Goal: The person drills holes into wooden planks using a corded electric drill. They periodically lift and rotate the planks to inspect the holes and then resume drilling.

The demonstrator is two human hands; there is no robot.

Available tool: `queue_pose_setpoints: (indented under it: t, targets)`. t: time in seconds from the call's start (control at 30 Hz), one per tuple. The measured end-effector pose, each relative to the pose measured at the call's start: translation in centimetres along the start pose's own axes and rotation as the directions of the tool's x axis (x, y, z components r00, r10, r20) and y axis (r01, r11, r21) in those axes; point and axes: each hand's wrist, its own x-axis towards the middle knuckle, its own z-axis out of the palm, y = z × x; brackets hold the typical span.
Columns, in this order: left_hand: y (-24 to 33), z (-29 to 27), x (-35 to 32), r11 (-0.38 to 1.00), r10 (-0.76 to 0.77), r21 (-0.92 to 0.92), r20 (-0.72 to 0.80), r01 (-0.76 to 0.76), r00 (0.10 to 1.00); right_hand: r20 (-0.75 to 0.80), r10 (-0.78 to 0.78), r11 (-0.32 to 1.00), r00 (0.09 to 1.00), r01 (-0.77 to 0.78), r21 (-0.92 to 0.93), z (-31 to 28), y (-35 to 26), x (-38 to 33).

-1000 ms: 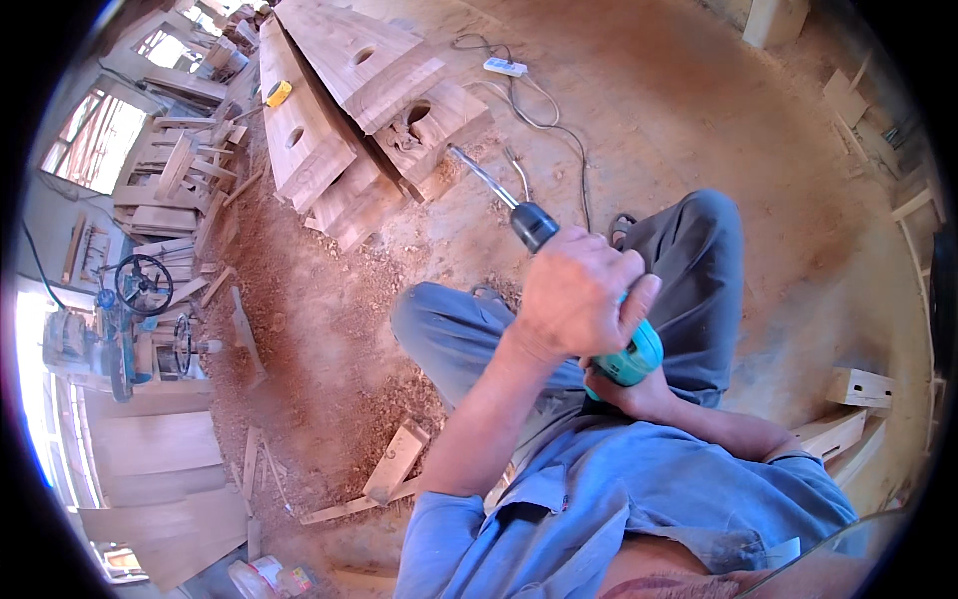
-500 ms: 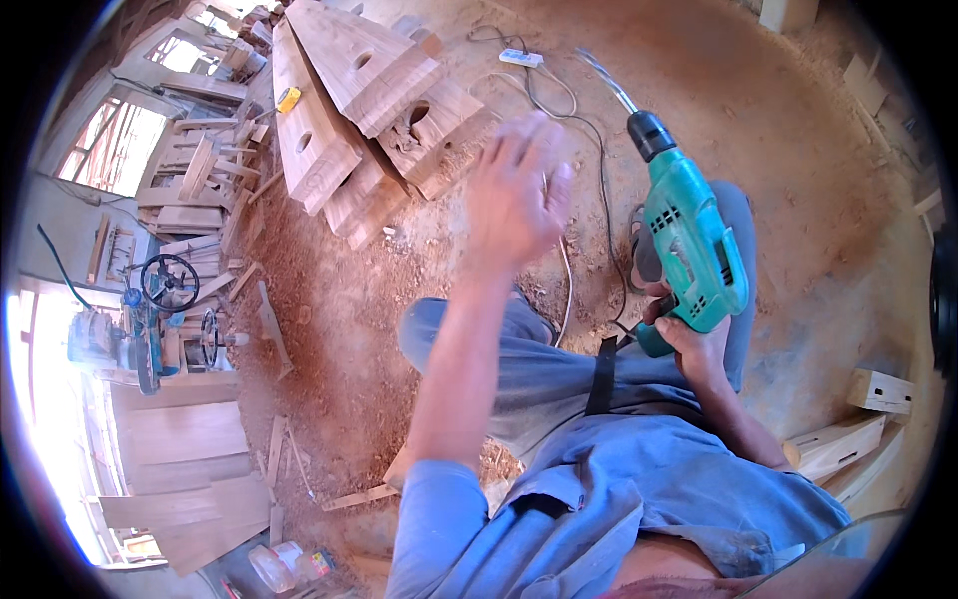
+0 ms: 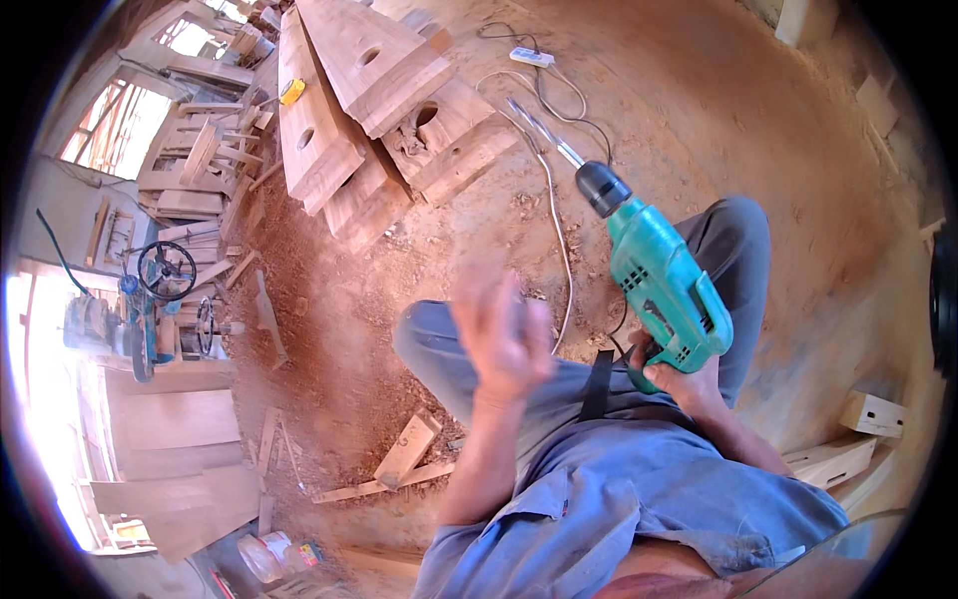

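My right hand (image 3: 684, 381) grips the handle of a teal power drill (image 3: 667, 285), held over my right thigh. A long spiral bit (image 3: 544, 130) is fixed in its black chuck (image 3: 602, 188) and points up and to the left. My left hand (image 3: 504, 334) is raised above my left knee with nothing visible in it. Motion blurs its fingers, but they look apart. Beyond it, thick wooden beams (image 3: 374, 65) with round holes lie stacked on the ground. A yellow tape measure (image 3: 292, 92) rests on one of them.
A white power strip (image 3: 532, 57) and its cable (image 3: 555, 205) lie on the dusty, chip-strewn ground. A blue machine with a handwheel (image 3: 168, 272) stands at the left, near stacked boards (image 3: 185, 429). Wood offcuts (image 3: 407, 449) lie by my left side. Slotted timbers (image 3: 833, 461) are at the right.
My left hand has drawn back from near the beams toward my lap. The drill has shifted left and slightly down in my right hand, its bit now nearer the beams.
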Motion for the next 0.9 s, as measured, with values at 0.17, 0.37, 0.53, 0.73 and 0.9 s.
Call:
queue_pose_setpoints:
  t: [0.17,0.37,0.53,0.73,0.9]
  targets:
    - [6.7,1.7,6.7,0.87,0.43,-0.338,0.165,-0.359,0.887,0.008,-0.027,0.919,1.0,0.028,-0.392,1.4,-1.4,-0.1]
    - [5.7,3.3,8.2,0.877,0.475,-0.298,0.429,-0.376,0.768,0.106,0.197,0.961,0.975,-0.17,-0.218,1.1,0.4,-0.4]
    - [4.9,3.5,8.2,0.874,0.475,-0.332,0.425,-0.356,0.77,0.079,0.174,0.966,0.982,-0.155,-0.206,2.2,0.1,-0.2]
    - [4.0,3.6,8.7,0.867,0.483,-0.342,0.398,-0.362,0.78,0.075,0.154,0.966,0.985,-0.134,-0.221,2.2,0.9,0.6]
    - [3.5,3.3,9.1,0.873,0.464,-0.349,0.384,-0.339,0.798,0.088,0.163,0.961,0.983,-0.138,-0.238,3.4,0.4,1.1]
